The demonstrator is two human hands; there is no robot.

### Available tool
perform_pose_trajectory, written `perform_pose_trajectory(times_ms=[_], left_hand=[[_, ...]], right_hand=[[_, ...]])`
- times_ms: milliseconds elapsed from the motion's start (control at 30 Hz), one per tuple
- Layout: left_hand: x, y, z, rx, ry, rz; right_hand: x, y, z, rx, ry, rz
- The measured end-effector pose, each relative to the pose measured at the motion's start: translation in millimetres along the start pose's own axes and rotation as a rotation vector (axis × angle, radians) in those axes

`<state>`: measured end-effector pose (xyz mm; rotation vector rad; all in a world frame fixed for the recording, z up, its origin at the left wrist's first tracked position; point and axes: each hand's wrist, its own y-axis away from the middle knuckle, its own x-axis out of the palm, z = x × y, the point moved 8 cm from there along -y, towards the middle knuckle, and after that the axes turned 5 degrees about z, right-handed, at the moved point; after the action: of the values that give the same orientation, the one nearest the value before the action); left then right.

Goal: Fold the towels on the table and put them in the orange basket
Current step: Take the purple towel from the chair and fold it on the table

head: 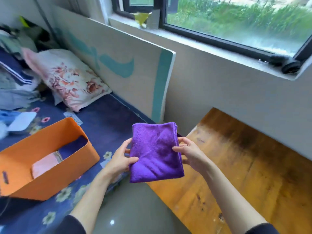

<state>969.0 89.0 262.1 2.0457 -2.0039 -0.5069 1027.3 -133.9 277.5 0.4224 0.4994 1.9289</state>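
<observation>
Daylight came through a window (236, 22) above a wooden tabletop (244, 166) that stood beside a bed (104, 119) covered in dark blue flowered fabric. Held up in the air between bed and tabletop was a purple towel (155, 152), folded into a thick, roughly square pad with soft fleecy nap, its layered edges showing at the upper right corner and a few shallow creases across its face. The left hand (120, 159) pinched the towel's left edge, thumb on top and fingers underneath; the right hand (189, 152) pinched the right edge in the same way, so each grip was clamped on the towel. On the bed to the left sat the orange basket (50, 149), open at the top, with a folded pink towel (45, 164) lying flat inside it and something dark purple behind that. A flowered pillow (67, 78) leaned near the headboard (118, 53) further back.
</observation>
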Motion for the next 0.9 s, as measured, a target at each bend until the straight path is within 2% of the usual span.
perform_pose_trajectory(times_ms=[133,267,467,700,900], left_hand=[[-85.7,20.1,19.9,-0.013,0.035,-0.067],[-170.6,47.0,51.5,-0.011,0.055,-0.147],[-284.4,74.4,107.1,-0.167,0.173,-0.301],[-367.4,45.6,150.6,-0.291,0.327,-0.452],[-418.7,-11.6,191.1,-0.395,0.371,-0.555]], right_hand=[[89.7,-27.0,16.7,0.001,0.055,0.070],[185.7,-61.9,9.9,0.080,0.108,0.172],[313.8,-113.2,4.4,0.129,0.262,0.289],[400.5,-201.8,18.4,0.151,0.418,0.342],[452.4,-307.0,3.1,0.128,0.770,0.370]])
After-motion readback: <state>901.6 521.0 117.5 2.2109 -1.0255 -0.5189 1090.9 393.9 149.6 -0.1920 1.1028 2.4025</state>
